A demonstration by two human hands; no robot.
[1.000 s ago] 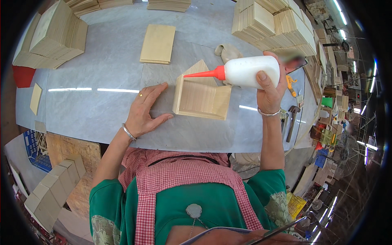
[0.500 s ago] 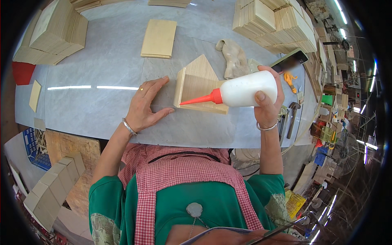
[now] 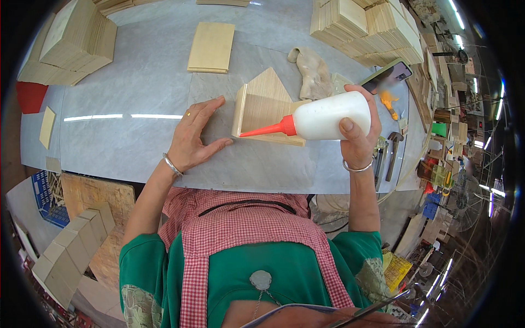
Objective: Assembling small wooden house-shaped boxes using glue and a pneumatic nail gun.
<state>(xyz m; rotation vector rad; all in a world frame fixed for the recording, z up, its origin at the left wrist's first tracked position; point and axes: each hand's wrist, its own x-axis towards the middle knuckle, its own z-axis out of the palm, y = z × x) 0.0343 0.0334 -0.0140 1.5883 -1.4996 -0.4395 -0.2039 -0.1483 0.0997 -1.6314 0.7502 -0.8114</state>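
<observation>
A white glue bottle with a long red nozzle lies sideways in my right hand, its fingers wrapped round the base end. The nozzle tip meets the near left corner of a small house-shaped wooden assembly, made of a pointed panel with raised edge strips. Part of that assembly is hidden behind the bottle. My left hand rests on the table just left of the wood, thumb and fingers apart, holding nothing.
Thin wooden panels lie beyond the assembly. Tall panel stacks stand at the far left and far right. A crumpled cloth glove, a phone and a hammer lie on the right of the grey table.
The nozzle tip has shifted very slightly along the wood's left corner. The table's contents sit a little higher in view. Both hands keep nearly the same pose.
</observation>
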